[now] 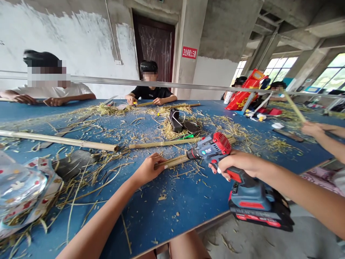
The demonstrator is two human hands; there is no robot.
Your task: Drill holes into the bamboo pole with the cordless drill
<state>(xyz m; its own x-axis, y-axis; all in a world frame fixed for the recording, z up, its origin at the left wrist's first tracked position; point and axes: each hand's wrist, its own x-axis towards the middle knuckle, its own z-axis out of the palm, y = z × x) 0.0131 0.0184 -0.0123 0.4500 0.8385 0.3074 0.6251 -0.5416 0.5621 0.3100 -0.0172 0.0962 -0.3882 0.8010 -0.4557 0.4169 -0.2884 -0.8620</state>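
Note:
Near the table's front, my left hand (152,168) is closed around a short length of bamboo (176,160) lying low over the tabletop. My right hand (229,166) grips the handle of a red, blue and black cordless drill (212,146), held sideways. Its chuck points left and meets the right end of the bamboo piece; whether a bit has gone in is hidden. The battery (261,207) hangs past the table edge. Just behind lies another bamboo strip (161,143), and a longer bamboo pole (59,139) stretches off to the left.
Shavings (107,172) litter the blue table (167,216). A black block with a white cord (176,120) stands mid-table. A patterned plastic bag (24,194) sits at left. Co-workers sit across the table; another person's hands (312,128) hold a stick at right. A metal rail (107,80) crosses above.

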